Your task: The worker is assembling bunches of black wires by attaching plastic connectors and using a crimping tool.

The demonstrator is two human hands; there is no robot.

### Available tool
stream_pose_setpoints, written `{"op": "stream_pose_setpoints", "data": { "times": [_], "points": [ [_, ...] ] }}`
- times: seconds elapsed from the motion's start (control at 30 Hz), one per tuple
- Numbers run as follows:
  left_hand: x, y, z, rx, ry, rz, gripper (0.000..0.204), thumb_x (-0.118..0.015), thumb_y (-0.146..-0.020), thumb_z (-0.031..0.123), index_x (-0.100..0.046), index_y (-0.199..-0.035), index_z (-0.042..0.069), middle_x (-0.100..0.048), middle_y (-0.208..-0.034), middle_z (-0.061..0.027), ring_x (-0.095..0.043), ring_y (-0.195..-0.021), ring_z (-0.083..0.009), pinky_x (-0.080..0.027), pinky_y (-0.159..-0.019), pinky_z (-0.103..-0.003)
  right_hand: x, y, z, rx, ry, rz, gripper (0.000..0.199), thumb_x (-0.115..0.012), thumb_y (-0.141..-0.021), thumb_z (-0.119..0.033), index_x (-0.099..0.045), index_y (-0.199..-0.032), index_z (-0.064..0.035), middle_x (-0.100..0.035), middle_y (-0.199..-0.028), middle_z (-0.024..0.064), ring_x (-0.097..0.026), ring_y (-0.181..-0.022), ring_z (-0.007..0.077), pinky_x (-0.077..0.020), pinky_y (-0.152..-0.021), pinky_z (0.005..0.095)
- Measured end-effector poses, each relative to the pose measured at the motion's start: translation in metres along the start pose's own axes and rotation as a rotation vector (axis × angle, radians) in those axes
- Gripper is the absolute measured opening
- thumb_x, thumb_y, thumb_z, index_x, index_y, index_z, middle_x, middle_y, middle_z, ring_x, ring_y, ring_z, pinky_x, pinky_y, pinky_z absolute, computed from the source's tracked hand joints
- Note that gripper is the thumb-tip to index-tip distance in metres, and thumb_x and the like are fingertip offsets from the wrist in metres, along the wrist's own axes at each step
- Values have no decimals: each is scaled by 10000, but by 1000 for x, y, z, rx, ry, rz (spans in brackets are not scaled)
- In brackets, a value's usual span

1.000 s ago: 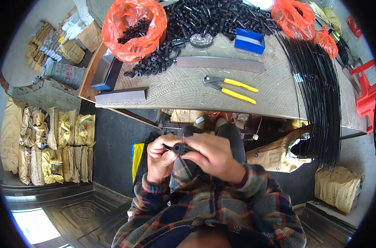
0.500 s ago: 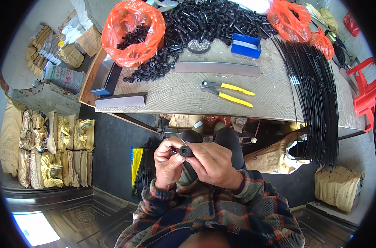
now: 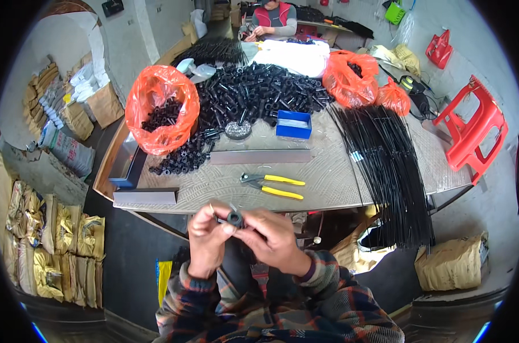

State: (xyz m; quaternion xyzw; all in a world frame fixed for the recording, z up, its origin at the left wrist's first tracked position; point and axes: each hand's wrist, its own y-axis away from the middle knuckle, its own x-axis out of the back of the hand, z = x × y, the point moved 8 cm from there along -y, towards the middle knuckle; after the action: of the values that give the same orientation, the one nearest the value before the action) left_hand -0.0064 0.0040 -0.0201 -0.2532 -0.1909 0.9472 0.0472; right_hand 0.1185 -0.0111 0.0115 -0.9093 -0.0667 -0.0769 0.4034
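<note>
Workshop table (image 3: 339,183) is loaded with a heap of black tubular parts (image 3: 259,94), orange bags (image 3: 159,114), yellow-handled pliers (image 3: 273,186) and a bundle of black rods (image 3: 391,171). Below its near edge, a small black ring-shaped part (image 3: 235,218) is pinched between the left hand (image 3: 207,237) and right hand (image 3: 273,240), fingers curled closed together around it.

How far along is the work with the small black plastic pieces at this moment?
No finished pieces are identifiable. In hand: left hand and right hand together hold one small black plastic ring. Left: a large heap of black plastic tubes and a bundle of long black rods remain on the wooden table.
</note>
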Motion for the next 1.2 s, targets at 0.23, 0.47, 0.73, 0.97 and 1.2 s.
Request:
{"op": "stream_pose_setpoints", "data": {
  "times": [0.23, 0.47, 0.73, 0.97, 1.2],
  "points": [
    [-43, -39, 42, -134, 40, -132, 159, -676, -766, 77, -568, -858, 6, -560, -836, -48, -543, -766, -118, -451, -716, -265, 21, -45, -29, 100, -110, 37, 303, -682, -750, -1, -596, -1038, 34, -614, -786, 97, -579, -643, 150, -446, -570, 243],
    [-48, -46, 44, -121, 100, -73, 164, -659, -783, 44, -572, -914, 1, -597, -885, -57, -574, -797, -121, -460, -771, -265, 28, -56, -31, 61, -131, 44, 278, -665, -763, 19, -594, -1031, 44, -628, -840, 98, -579, -716, 128, -451, -631, 243],
    [-47, -41, 42, -98, 111, -75, 184, -679, -766, 53, -576, -914, 15, -607, -896, -60, -561, -836, -122, -443, -799, -274, 26, -50, -31, 91, -121, 64, 269, -654, -775, 25, -598, -1038, 39, -621, -816, 85, -564, -693, 115, -441, -606, 237],
    [-53, -41, 41, -98, 112, -117, 180, -678, -760, 52, -578, -904, 12, -605, -890, -61, -556, -848, -127, -443, -800, -281, 33, -51, -38, 77, -85, 39, 265, -665, -764, 16, -599, -1020, 38, -622, -794, 97, -581, -665, 135, -442, -584, 242],
    [-75, -1, 45, -256, -117, -207, 243, -757, -702, 153, -601, -839, 27, -559, -813, -30, -441, -762, -131, -357, -688, -270, 50, -17, -66, 181, 6, 37, 310, -737, -669, -26, -618, -945, 53, -621, -768, 125, -616, -645, 242, -474, -562, 306]
  ]
}}
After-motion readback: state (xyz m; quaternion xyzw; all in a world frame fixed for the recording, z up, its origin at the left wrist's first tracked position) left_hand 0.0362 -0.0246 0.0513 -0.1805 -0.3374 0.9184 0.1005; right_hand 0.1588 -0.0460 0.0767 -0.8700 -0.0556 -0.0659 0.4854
